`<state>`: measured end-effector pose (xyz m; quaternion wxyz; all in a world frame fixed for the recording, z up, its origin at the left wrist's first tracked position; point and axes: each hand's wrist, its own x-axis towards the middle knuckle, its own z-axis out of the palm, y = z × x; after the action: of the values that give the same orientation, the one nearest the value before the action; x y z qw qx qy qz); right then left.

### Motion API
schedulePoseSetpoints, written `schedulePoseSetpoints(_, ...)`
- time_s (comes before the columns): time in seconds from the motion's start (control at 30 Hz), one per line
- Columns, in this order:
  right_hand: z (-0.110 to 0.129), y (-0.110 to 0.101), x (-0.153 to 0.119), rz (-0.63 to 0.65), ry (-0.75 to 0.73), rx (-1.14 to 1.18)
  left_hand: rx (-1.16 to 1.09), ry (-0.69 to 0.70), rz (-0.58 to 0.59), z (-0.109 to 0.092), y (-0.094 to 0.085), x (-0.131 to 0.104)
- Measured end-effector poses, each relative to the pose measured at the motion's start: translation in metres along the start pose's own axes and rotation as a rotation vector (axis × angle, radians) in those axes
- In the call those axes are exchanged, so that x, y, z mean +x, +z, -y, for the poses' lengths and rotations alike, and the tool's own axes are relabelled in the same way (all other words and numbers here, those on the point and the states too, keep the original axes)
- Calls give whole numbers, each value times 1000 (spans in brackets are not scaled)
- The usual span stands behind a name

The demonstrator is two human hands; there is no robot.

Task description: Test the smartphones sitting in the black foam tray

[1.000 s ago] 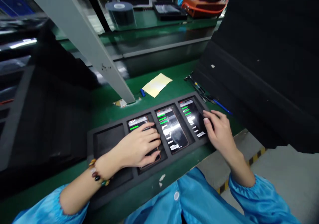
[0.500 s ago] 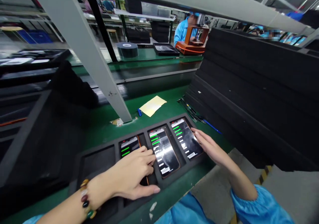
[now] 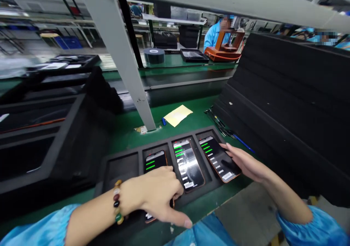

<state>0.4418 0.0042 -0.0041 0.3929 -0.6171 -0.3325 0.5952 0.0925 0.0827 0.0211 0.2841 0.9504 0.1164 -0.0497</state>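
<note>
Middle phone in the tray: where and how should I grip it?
Probably best by its right long edge, coming from the right: the middle phone lies screen-up close to its compartment's left wall, with a gap along that right edge.

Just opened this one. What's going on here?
A person is handling phones at a black tray. The left hand is over the left phone, hiding much of it; its grip cannot be made out. The right hand is at the right edge of the right phone, which lies askew, its near end over the tray's rim. The middle phone sits in its slot, untouched. All three screens are lit, with green lines near the top.
</note>
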Motion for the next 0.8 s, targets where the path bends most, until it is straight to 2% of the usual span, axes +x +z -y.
schedulePoseSetpoints(0.07,-1,-2,-10,-14,39,-42,-58,-3,23,-7,-2,1)
schedulePoseSetpoints(0.17,1,-3,-28,-91,-20,-296,-17,10,12,-15,-2,0)
schedulePoseSetpoints(0.27,10,1,-49,-188,-156,-635,63,71,-84,-20,-3,-5)
schedulePoseSetpoints(0.37,20,23,-63,-291,-380,-882,41,91,-134,-23,-12,-14)
schedulePoseSetpoints(0.4,21,35,-64,-278,-456,-931,20,89,-133,-25,-17,-17)
schedulePoseSetpoints(0.5,14,77,-52,-133,-605,-1059,-22,96,-175,-36,-39,-29)
schedulePoseSetpoints(0.57,3,102,-39,-89,-629,-1176,-22,144,-246,-50,-53,-38)
schedulePoseSetpoints(0.63,-9,119,-27,-109,-627,-1261,-8,245,-307,-66,-60,-49)
schedulePoseSetpoints(0.73,-16,128,-19,-154,-615,-1249,57,370,-270,-88,-53,-69)
schedulePoseSetpoints(0.8,-14,127,-20,-169,-587,-1167,73,352,-246,-99,-41,-87)
